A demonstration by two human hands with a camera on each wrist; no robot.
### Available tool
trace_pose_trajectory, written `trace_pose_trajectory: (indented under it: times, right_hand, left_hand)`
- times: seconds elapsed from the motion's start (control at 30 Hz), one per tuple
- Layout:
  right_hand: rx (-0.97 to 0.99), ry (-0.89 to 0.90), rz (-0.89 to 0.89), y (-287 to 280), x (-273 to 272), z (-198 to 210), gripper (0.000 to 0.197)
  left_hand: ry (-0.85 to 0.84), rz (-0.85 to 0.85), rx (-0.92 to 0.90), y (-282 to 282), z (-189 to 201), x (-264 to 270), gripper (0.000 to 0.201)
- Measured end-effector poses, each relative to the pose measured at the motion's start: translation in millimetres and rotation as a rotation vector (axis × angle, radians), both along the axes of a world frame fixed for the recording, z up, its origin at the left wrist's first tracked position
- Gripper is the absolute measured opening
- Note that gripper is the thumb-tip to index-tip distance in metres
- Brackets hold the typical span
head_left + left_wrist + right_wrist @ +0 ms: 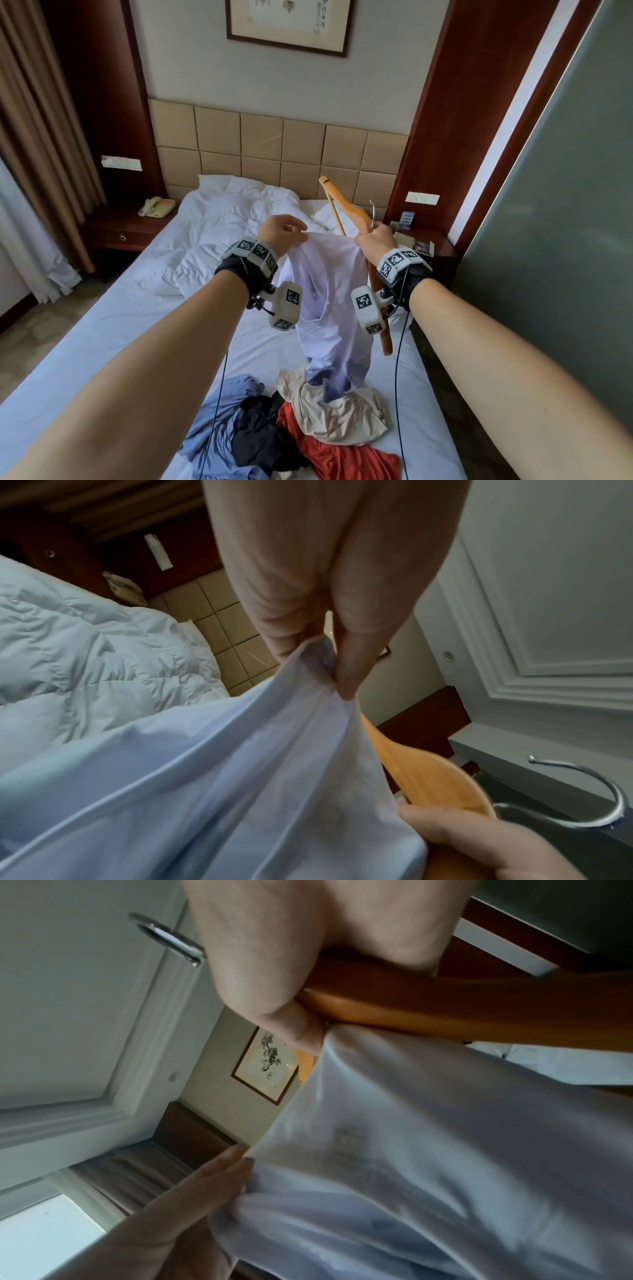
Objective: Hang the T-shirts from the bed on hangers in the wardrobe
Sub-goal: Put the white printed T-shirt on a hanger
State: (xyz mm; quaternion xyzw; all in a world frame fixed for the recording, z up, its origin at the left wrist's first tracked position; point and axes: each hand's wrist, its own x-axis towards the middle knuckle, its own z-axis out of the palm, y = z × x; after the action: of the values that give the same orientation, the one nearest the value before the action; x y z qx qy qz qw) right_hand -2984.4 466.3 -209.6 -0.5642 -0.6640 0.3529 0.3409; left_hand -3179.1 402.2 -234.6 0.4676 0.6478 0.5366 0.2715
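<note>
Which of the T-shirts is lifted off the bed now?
The white T-shirt: both hands hold it up, while the blue, black, red and beige ones lie heaped on the bed.

Hanger (346, 209): smooth, semi-gloss wood with polished metal hook (596, 791). T-shirt (329, 291): thin, matt white cloth. Headboard (281, 150): padded beige panels.

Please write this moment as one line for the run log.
left hand: pinches white T-shirt edge | right hand: grips wooden hanger and shirt | shirt not yet on hanger | other garments on bed
</note>
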Motion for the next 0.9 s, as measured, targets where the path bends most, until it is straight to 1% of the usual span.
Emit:
trace_pose_trajectory:
  times: [0.1,0.17,0.23,0.33,0.43,0.5,0.57,0.63,0.77,0.9]
  right_hand:
    - [0.008,-0.034,0.052,-3.7,-0.8,1.5,0.030]
    - [0.026,-0.077,0.088,-6.1,-3.7,2.3,0.029]
    - [0.045,-0.084,0.122,-9.1,-8.3,3.5,0.028]
    - [0.026,-0.012,0.198,-15.8,-14.5,8.6,0.034]
    - [-0.040,0.083,0.330,-22.6,-21.2,15.2,0.042]
    - [-0.055,0.105,0.374,-26.3,-27.1,16.7,0.050]
    - [-0.052,0.121,0.385,-26.7,-33.3,15.9,0.052]
    - [-0.052,0.120,0.396,-27.2,-38.3,16.9,0.049]
    - [-0.025,0.026,0.415,-24.8,-46.6,17.6,0.027]
    - [-0.023,-0.012,0.369,-20.1,-56.8,12.5,0.018]
  left_hand:
    - [-0.040,-0.043,0.080,-3.2,3.3,5.5,0.015]
    - [-0.065,-0.073,0.096,-3.3,8.2,8.7,0.014]
    - [-0.089,-0.096,0.098,-2.8,14.2,10.4,0.013]
    - [-0.102,-0.146,0.086,-2.7,21.7,12.7,0.013]
    - [-0.048,-0.180,0.057,-2.1,25.2,13.5,0.024]
    - [-0.023,-0.204,0.059,-3.9,26.7,13.2,0.021]
    - [-0.034,-0.228,0.063,-4.9,26.1,9.1,0.016]
    - [-0.046,-0.228,0.067,-6.0,25.7,2.7,0.015]
    - [0.003,-0.206,0.086,-6.4,24.1,-8.1,0.017]
    - [0.000,-0.195,0.054,-7.3,19.0,-15.6,0.027]
